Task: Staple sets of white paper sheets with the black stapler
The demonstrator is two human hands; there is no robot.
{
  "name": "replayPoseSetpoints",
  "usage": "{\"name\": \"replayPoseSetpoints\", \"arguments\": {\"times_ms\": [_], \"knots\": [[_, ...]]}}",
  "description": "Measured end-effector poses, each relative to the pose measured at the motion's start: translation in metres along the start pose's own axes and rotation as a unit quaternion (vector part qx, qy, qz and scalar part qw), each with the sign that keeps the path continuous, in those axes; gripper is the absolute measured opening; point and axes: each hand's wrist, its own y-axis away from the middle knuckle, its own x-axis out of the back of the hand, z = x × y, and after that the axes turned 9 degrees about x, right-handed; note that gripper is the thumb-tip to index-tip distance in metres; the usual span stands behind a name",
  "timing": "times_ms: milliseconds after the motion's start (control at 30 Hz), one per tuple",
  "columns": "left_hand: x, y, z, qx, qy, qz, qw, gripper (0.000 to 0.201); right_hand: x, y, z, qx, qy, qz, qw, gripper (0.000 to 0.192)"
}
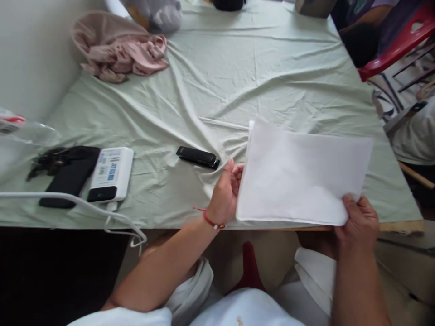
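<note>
Right hand (359,219): to the right of and nearer than the stapler (197,157), which serves as reference; thumb and fingers gripping the lower right corner of the paper sheets (302,176). Left hand (224,190), red bracelet (212,221) at wrist: just nearer than the stapler, fingers curled at the sheets' left edge; cannot tell whether they pinch it. Sheets: blank on the visible face, right of the stapler, over the pale green tablecloth (217,90). White power bank (118,174), cable (41,195) plugged in: left of the stapler. Black slab (73,176): farther left, beside the power bank. Stapler: closed, lying on the cloth. Pink fabric (125,54): crumpled, beyond and left of the stapler.
</note>
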Motion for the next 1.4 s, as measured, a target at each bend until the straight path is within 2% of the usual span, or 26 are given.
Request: {"name": "replayPoseSetpoints", "arguments": {"times_ms": [67, 167, 267, 367, 500, 567, 633, 733, 800, 1000, 1067, 1133, 1200, 1400], "knots": [[0.001, -0.003, -0.001, -0.003, -0.004, -0.019, 1.000, 0.059, 0.000, 0.002, 0.001, 0.019, 0.016, -0.003, 1.000, 0.051], [0.006, -0.009, -0.002, -0.028, -0.070, 0.003, 0.997, 0.050, 0.001, 0.003, 0.002, 0.029, 0.032, -0.003, 0.999, 0.049], [0.012, -0.014, -0.002, -0.056, -0.144, 0.056, 0.986, 0.058, 0.003, 0.004, 0.001, 0.027, 0.065, -0.012, 0.997, 0.049], [0.017, -0.018, 0.000, -0.073, -0.160, 0.087, 0.981, 0.072, 0.003, 0.004, 0.002, 0.033, 0.081, -0.023, 0.996, 0.049], [0.019, -0.021, 0.006, -0.052, -0.129, 0.035, 0.990, 0.061, 0.005, 0.002, 0.006, 0.038, 0.069, -0.030, 0.996, 0.054], [0.020, -0.022, 0.009, -0.031, -0.132, 0.018, 0.991, 0.062, 0.006, 0.000, 0.008, 0.034, 0.070, -0.038, 0.996, 0.055], [0.021, -0.023, 0.010, -0.017, -0.146, 0.026, 0.989, 0.063, 0.007, 0.000, 0.009, 0.035, 0.076, -0.046, 0.995, 0.056], [0.023, -0.025, 0.008, -0.042, -0.162, 0.067, 0.984, 0.070, 0.006, 0.003, 0.009, 0.038, 0.084, -0.058, 0.994, 0.055], [0.024, -0.026, 0.008, -0.052, -0.160, 0.073, 0.983, 0.072, 0.004, 0.004, 0.008, 0.038, 0.085, -0.060, 0.994, 0.055], [0.025, -0.027, 0.012, -0.002, -0.133, -0.006, 0.991, 0.061, -0.001, 0.004, 0.008, 0.061, 0.066, -0.036, 0.995, 0.054], [0.025, -0.026, 0.012, 0.001, -0.136, -0.005, 0.991, 0.060, -0.001, 0.004, 0.008, 0.067, 0.068, -0.028, 0.995, 0.052], [0.025, -0.026, 0.012, -0.014, -0.146, 0.023, 0.989, 0.056, -0.001, 0.004, 0.008, 0.068, 0.068, -0.025, 0.995, 0.050], [0.025, -0.026, 0.011, -0.029, -0.160, 0.045, 0.986, 0.063, -0.001, 0.004, 0.008, 0.071, 0.061, -0.031, 0.995, 0.047], [0.025, -0.027, 0.014, -0.040, -0.177, -0.007, 0.983, 0.060, -0.003, 0.003, 0.009, 0.088, 0.033, -0.017, 0.995, 0.046]]}}
